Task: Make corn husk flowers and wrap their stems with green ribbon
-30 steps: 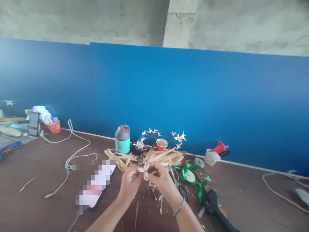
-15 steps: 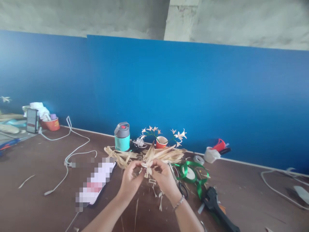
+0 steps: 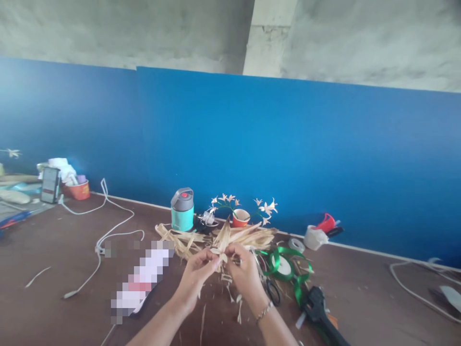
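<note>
One brown table (image 3: 378,307), dry husks (image 3: 252,235) at twelve o'clock, left hand (image 3: 193,280), right hand (image 3: 246,275), pale flower (image 3: 223,257) between.

At seven o'clock from the flower, the left hand is closed in a pinch on it; at four, the right hand curls close, its grip hard to tell. Shaping the flower seems in hand; the next move likely calls for a light, steady hold.

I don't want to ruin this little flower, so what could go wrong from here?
The pale flower is at the fingertips of the left hand and right hand; a hard pinch might crease it. Loose pale pieces near the right wrist could get brushed aside. The black glue gun lies close to the green ribbon; if hot, which I can't tell, it might scorch it.
</note>
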